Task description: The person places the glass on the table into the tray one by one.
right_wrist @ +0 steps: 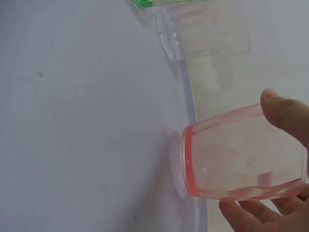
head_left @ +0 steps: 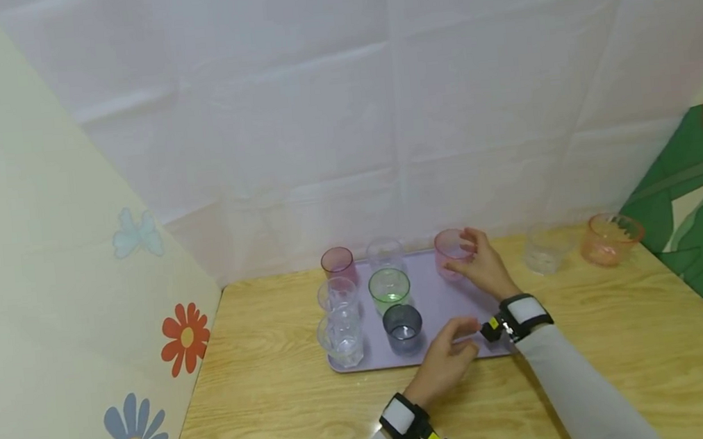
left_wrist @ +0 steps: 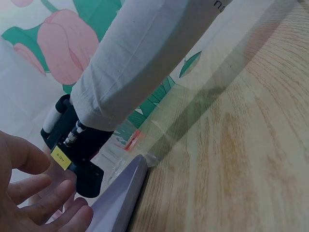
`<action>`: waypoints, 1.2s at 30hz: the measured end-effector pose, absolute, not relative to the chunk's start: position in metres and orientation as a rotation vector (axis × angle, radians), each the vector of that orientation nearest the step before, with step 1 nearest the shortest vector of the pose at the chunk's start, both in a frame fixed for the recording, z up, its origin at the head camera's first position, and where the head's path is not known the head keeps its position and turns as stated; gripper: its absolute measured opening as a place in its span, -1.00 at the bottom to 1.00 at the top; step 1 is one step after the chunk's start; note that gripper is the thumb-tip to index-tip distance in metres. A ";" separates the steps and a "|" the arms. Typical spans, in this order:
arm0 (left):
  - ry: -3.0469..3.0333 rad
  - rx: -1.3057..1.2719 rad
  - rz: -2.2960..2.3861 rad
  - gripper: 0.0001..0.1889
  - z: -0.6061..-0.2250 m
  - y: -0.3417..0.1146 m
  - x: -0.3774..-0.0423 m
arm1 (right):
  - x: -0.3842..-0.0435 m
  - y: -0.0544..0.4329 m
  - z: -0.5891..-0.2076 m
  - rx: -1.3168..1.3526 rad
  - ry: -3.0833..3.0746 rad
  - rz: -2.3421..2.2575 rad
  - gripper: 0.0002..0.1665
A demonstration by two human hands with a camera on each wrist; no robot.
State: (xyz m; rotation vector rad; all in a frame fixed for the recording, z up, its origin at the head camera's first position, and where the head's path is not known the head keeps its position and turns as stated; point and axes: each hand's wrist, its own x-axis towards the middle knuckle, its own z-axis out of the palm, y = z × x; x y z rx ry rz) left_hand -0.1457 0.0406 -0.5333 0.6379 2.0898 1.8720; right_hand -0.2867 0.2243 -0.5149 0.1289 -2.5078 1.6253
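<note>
My right hand (head_left: 486, 267) holds a pink glass (head_left: 448, 258) at the back right of the lilac tray (head_left: 443, 302). In the right wrist view the thumb and fingers wrap the sides of this pink glass (right_wrist: 241, 157), its base close to the tray surface. My left hand (head_left: 444, 363) hovers by the tray's front edge, fingers loosely bent, with nothing in it. Left of it stands a dark grey glass (head_left: 403, 330), and behind that a green glass (head_left: 389, 293). A clear glass (head_left: 384, 250) stands at the back of the tray.
Along the tray's left side stand a dark pink glass (head_left: 339, 266), a clear glass (head_left: 336, 296) and a faceted clear glass (head_left: 342, 339). On the wooden table (head_left: 275, 351), right of the tray, are another clear glass (head_left: 543, 255) and an orange glass bowl (head_left: 608, 246). A white wall sheet hangs behind.
</note>
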 end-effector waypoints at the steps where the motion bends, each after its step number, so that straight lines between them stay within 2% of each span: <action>1: 2.086 0.635 1.873 -0.56 -0.533 0.041 -0.145 | -0.288 0.224 -0.515 0.128 -2.508 1.628 0.17; 36: 2.061 0.617 1.909 -0.61 -0.540 0.043 -0.141 | -0.305 0.221 -0.519 0.124 -2.572 1.623 0.25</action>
